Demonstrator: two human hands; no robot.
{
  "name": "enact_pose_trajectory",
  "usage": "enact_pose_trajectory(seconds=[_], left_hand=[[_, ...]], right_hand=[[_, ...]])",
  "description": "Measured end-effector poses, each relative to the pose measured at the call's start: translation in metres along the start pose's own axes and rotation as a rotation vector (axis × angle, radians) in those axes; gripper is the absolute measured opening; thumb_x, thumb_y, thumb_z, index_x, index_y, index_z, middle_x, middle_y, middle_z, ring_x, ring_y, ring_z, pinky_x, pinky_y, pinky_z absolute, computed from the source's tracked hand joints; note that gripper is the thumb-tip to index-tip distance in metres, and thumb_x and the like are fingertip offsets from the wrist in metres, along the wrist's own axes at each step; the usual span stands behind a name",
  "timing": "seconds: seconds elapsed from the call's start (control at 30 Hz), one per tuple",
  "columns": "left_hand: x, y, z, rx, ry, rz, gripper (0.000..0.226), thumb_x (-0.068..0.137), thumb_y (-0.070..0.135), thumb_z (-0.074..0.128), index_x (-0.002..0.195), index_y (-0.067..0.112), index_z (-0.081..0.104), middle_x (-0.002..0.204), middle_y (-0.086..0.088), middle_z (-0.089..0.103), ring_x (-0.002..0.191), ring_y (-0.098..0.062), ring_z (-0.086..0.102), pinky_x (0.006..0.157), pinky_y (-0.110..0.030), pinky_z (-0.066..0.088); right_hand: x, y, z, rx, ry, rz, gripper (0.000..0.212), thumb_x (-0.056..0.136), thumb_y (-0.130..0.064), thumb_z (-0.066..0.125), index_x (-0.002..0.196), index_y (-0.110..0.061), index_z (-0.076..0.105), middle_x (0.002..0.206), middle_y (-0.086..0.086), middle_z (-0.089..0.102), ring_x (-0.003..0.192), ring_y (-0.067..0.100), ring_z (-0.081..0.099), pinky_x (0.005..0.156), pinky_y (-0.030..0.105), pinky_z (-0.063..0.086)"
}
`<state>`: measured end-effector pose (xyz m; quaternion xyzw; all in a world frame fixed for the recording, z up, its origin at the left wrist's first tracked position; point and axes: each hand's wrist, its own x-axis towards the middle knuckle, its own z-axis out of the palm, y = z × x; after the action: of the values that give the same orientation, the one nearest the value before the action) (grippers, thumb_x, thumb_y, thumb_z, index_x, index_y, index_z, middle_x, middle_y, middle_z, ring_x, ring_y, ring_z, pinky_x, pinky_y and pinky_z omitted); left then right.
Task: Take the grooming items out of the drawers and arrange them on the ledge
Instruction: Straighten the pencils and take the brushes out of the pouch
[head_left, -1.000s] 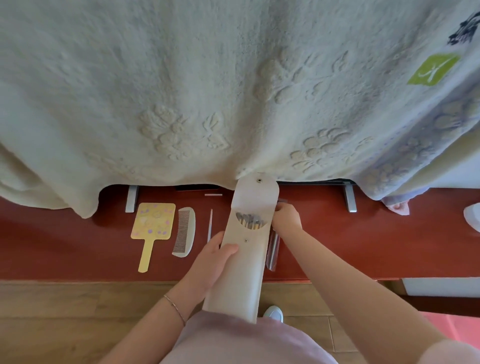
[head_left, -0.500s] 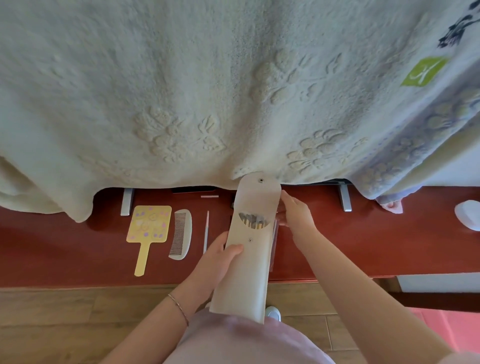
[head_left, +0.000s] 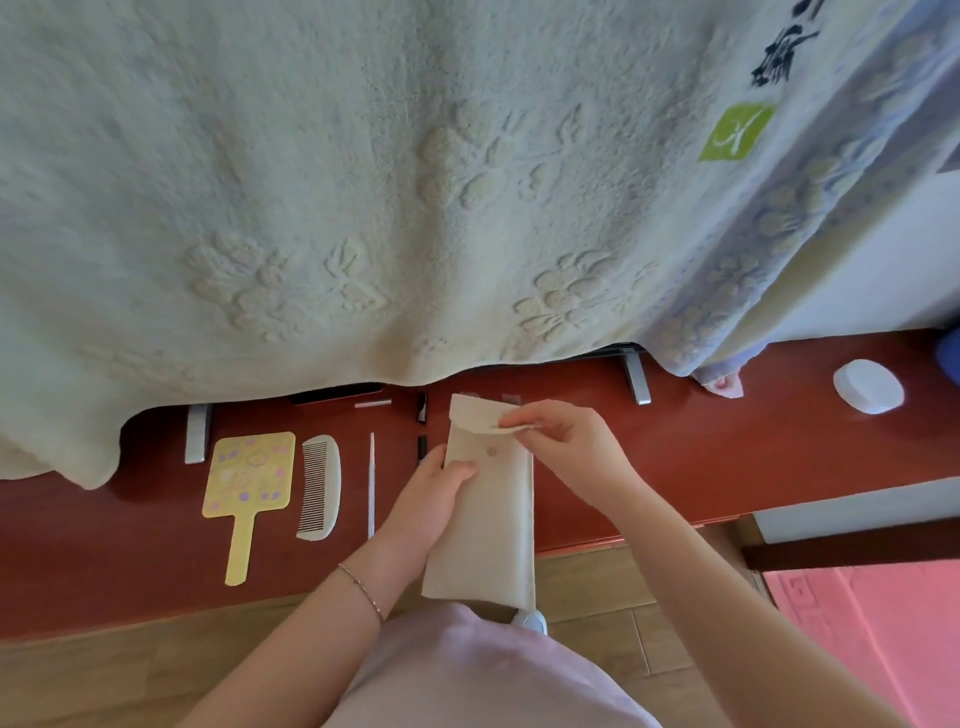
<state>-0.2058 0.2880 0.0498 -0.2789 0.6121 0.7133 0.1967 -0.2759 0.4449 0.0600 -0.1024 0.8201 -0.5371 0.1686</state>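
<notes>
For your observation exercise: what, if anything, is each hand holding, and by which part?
Both hold the long cream fabric pouch. The left hand grips its left edge near the snap; the right hand pinches the top flap.

On the ledge (head_left: 727, 447): hand mirror (head_left: 248, 486) leftmost, comb (head_left: 319, 486) beside it, thin stick (head_left: 371, 483) next, pouch (head_left: 488, 514) rightward.

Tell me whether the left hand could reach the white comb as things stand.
Probably yes, once freed: the left hand grips the beige pouch, but the white comb lies just beside it on the red ledge, with only a thin stick between.
</notes>
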Motion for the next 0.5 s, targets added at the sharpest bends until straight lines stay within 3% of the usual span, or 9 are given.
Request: enact_pose_trajectory(seconds=[0.07,0.13,0.23,0.27,0.33,0.4,0.43,0.5], left_hand=[[0.003,0.005,0.003,-0.047,-0.003,0.014,0.021,0.091,0.019,0.048,0.111,0.019,0.057,0.104,-0.011,0.067,0.094,-0.028,0.065,0.082,-0.043,0.051],[0.003,0.005,0.006,-0.087,-0.005,-0.001,0.022,0.09,0.02,0.05,0.11,0.019,0.059,0.103,-0.01,0.068,0.092,-0.027,0.066,0.078,-0.041,0.052],[0.001,0.006,0.005,-0.11,-0.04,-0.034,0.025,0.09,0.02,0.052,0.113,0.017,0.059,0.105,-0.012,0.068,0.086,-0.025,0.067,0.07,-0.033,0.054],[0.0,0.003,0.001,-0.108,-0.114,-0.002,0.027,0.091,0.018,0.051,0.117,0.015,0.058,0.111,-0.014,0.066,0.081,-0.02,0.065,0.066,-0.025,0.053],[0.011,0.002,-0.009,-0.443,-0.095,-0.082,0.035,0.096,0.009,0.043,0.13,0.003,0.048,0.121,-0.017,0.059,0.06,-0.003,0.052,0.049,-0.003,0.039],[0.01,0.001,-0.009,-0.475,-0.104,-0.119,0.038,0.1,0.013,0.037,0.133,-0.003,0.043,0.096,-0.005,0.059,0.046,-0.001,0.053,0.047,-0.004,0.037],[0.004,0.003,-0.005,-0.386,-0.167,-0.122,0.038,0.099,0.022,0.039,0.128,0.002,0.053,0.089,0.001,0.061,0.048,0.005,0.058,0.052,-0.005,0.04],[-0.002,0.007,0.002,-0.315,-0.222,-0.118,0.038,0.094,0.041,0.047,0.109,0.013,0.068,0.095,-0.008,0.072,0.078,-0.013,0.07,0.074,-0.028,0.053]], right_hand=[[-0.006,0.007,0.004,-0.069,0.014,-0.081,0.029,0.082,-0.008,0.065,0.083,-0.036,0.071,0.1,-0.018,0.067,0.088,0.012,0.063,0.076,0.025,0.052],[-0.008,0.012,0.005,-0.131,0.047,-0.153,0.025,0.08,-0.004,0.066,0.086,-0.027,0.074,0.102,-0.016,0.065,0.097,0.002,0.061,0.072,0.016,0.049],[-0.01,0.018,0.005,-0.206,0.083,-0.238,0.023,0.078,0.0,0.066,0.087,-0.02,0.076,0.101,-0.013,0.065,0.108,0.0,0.057,0.072,0.013,0.047],[-0.01,0.021,0.005,-0.219,0.089,-0.259,0.023,0.078,0.0,0.066,0.087,-0.019,0.076,0.102,-0.012,0.065,0.11,0.001,0.056,0.072,0.014,0.049],[-0.011,0.024,0.004,-0.243,0.096,-0.297,0.022,0.078,0.0,0.067,0.089,-0.017,0.076,0.106,-0.007,0.067,0.112,0.003,0.056,0.072,0.016,0.051],[-0.01,0.025,0.004,-0.27,0.099,-0.334,0.021,0.078,-0.002,0.068,0.091,-0.017,0.076,0.109,-0.002,0.068,0.113,0.005,0.055,0.072,0.012,0.049],[-0.01,0.026,0.004,-0.287,0.099,-0.345,0.021,0.078,-0.003,0.069,0.091,-0.018,0.076,0.11,-0.001,0.068,0.113,0.006,0.055,0.073,0.008,0.047],[-0.009,0.026,0.006,-0.315,0.097,-0.35,0.021,0.078,-0.005,0.069,0.092,-0.019,0.076,0.111,-0.001,0.068,0.113,0.006,0.056,0.075,0.004,0.042]])
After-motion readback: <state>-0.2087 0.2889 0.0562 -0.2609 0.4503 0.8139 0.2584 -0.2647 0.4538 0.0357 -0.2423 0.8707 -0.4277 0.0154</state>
